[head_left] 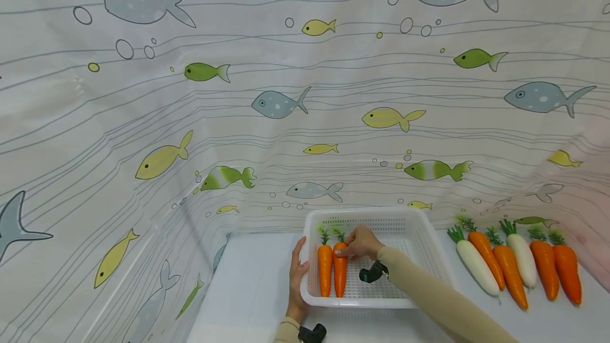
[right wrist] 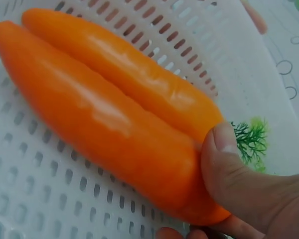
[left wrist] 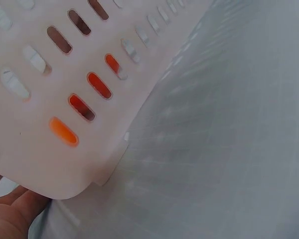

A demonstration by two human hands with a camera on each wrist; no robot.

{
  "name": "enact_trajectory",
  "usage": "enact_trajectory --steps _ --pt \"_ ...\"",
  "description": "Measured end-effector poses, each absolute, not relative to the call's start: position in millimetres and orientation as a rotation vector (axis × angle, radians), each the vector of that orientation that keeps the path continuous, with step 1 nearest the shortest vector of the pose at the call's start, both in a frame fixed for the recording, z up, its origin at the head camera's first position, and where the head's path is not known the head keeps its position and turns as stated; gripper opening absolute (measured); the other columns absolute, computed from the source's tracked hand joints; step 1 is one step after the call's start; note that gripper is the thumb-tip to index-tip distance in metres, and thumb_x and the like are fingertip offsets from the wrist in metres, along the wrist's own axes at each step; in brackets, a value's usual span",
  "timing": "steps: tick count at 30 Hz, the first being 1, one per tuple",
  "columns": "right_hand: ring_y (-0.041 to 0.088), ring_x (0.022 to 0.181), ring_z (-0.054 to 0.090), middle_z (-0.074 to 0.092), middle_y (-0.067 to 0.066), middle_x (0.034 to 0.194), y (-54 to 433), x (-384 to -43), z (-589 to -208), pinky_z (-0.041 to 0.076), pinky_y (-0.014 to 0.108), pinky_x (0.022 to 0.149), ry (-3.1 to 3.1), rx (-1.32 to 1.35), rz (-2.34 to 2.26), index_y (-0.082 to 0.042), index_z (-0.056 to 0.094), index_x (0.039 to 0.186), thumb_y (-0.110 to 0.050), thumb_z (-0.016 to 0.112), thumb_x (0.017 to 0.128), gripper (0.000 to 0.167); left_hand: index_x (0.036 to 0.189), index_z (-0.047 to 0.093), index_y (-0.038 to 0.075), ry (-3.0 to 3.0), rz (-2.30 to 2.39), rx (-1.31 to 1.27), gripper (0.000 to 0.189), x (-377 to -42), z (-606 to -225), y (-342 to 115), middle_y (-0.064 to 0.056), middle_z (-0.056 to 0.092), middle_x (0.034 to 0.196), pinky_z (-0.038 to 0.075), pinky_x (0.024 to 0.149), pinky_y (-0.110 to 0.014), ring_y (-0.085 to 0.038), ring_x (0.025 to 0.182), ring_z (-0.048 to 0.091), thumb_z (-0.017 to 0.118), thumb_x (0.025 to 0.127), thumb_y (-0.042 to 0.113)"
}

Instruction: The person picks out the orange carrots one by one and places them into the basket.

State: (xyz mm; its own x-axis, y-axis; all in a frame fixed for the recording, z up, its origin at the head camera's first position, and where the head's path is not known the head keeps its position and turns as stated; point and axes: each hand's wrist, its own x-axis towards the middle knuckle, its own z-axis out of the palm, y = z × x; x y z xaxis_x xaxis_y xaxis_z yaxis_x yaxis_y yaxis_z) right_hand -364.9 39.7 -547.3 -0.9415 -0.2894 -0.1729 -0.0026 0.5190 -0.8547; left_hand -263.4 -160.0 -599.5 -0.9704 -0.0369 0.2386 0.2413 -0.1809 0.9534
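A white slotted plastic basket (head_left: 367,303) stands on the table, with two orange carrots with green tops side by side at its left. My right hand (head_left: 363,242) pinches the right-hand carrot (head_left: 340,274) near its leafy end. In the right wrist view the thumb (right wrist: 224,164) lies on top of that carrot, and fingertips show at its lower side. Right against it lies the other carrot (head_left: 324,269). Outside the basket's left wall, my left hand (head_left: 296,285) touches the rim with its fingers extended; the left wrist view shows its fingers (left wrist: 27,204) at a basket corner.
To the right of the basket lies a row of white radishes (head_left: 476,269) and several more carrots (head_left: 567,274). A fish-patterned sheet (head_left: 286,147) rises behind the white table (head_left: 252,285). The basket's raised walls surround the two carrots.
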Motion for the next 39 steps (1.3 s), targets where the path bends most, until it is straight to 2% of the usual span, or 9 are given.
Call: enact_trajectory --steps 10,22,27,34,39 --pt "0.017 0.068 0.065 0.066 0.002 0.077 41 -368 -548 0.064 0.033 0.060 2.501 -0.250 -1.278 -0.005 0.075 0.080 -0.027 0.097 0.075 0.031 0.169 0.023 0.026 -1.888 -2.269 -0.236 0.068 -264 -601 -161 -0.007 0.023 0.176 0.024 0.127 -0.065 -0.043 0.157 0.030 0.029 0.100 0.026" --pt "0.020 0.076 0.068 0.072 0.004 0.085 49 -369 -535 0.065 0.036 0.064 2.512 -0.284 -1.210 -0.005 0.081 0.089 -0.034 0.095 0.078 0.034 0.169 0.021 0.025 -1.875 -2.275 -0.261 0.070 -264 -601 -161 -0.005 0.022 0.176 0.029 0.126 -0.054 -0.044 0.157 0.029 0.028 0.100 0.024" --pt "0.021 0.076 0.067 0.072 0.006 0.085 54 -372 -534 0.065 0.037 0.066 2.487 -0.265 -1.289 -0.005 0.080 0.088 -0.029 0.095 0.079 0.030 0.169 0.022 0.024 -1.884 -2.261 -0.254 0.069 -263 -600 -161 -0.006 0.022 0.176 0.031 0.126 -0.046 -0.041 0.157 0.030 0.028 0.101 0.024" --pt "0.017 0.067 0.068 0.073 0.004 0.074 58 -379 -536 0.064 0.036 0.062 2.516 -0.309 -1.326 -0.006 0.080 0.082 -0.018 0.091 0.083 0.017 0.169 0.022 0.023 -1.896 -2.245 -0.256 0.068 -263 -599 -161 -0.008 0.023 0.176 0.029 0.127 -0.049 -0.039 0.157 0.031 0.029 0.102 0.026" --pt "0.016 0.066 0.070 0.077 0.004 0.075 60 -379 -537 0.062 0.033 0.060 2.486 -0.382 -1.333 -0.005 0.083 0.084 -0.016 0.087 0.087 0.011 0.169 0.022 0.022 -1.879 -2.265 -0.265 0.068 -262 -600 -161 -0.009 0.023 0.176 0.028 0.126 -0.050 -0.042 0.156 0.031 0.028 0.101 0.026"
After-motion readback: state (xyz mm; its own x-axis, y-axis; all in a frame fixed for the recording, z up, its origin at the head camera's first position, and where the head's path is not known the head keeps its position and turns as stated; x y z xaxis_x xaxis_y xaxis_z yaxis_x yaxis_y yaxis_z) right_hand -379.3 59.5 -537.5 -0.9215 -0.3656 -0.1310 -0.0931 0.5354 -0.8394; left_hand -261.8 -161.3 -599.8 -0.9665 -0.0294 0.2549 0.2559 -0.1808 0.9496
